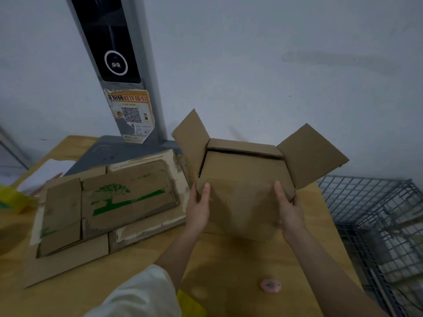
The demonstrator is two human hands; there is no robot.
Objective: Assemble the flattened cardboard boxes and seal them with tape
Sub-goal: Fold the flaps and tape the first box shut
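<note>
The small cardboard box [245, 193] was held up above the wooden table [229, 271], right of centre, with its near flap folded down over the opening and the far flap [245, 146] folded in behind it, a dark gap showing between the two. Its two side flaps stood out and up, one to the left [191, 136] and one to the right [311, 154]. The left hand [198, 208] gripped the box's left edge, thumb lying on the near flap and fingers hidden behind the side; the right hand [289, 207] held the right edge the same way, thumb on top. Each grip was closed on the box. To the left on the table lay a stack of flattened cardboard boxes [107, 202], the top one printed with a green tree. Behind the stack rose a grey post [128, 65] bearing a dark panel and an orange sticker with a QR code. A small pink object [270, 285] rested on the table near the person, and a wire cage [375, 216] stood beside the table at right.
</note>
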